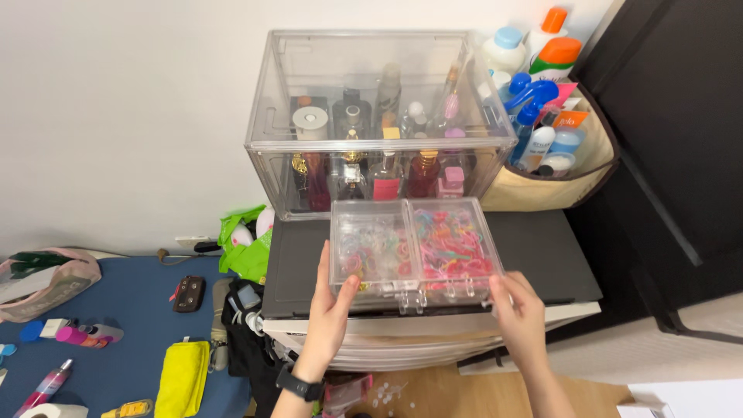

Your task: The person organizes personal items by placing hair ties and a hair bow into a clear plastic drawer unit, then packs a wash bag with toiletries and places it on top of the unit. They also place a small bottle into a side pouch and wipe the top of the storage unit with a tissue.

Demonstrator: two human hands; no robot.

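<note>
Both hands, left hand (329, 310) and right hand (520, 313), grip the sides of a clear two-compartment box (412, 248) of colourful hair ties.

Two bare forearms reach up from the bottom edge, with no sleeves showing on either. The left hand (331, 303) has slim fingers, short plain nails and no rings. Just below it, the wrist carries a black band (299, 383) with a dark rectangular face, like a fitness tracker. The right hand (517, 311) wears nothing, and the wrist below it is bare too.
</note>
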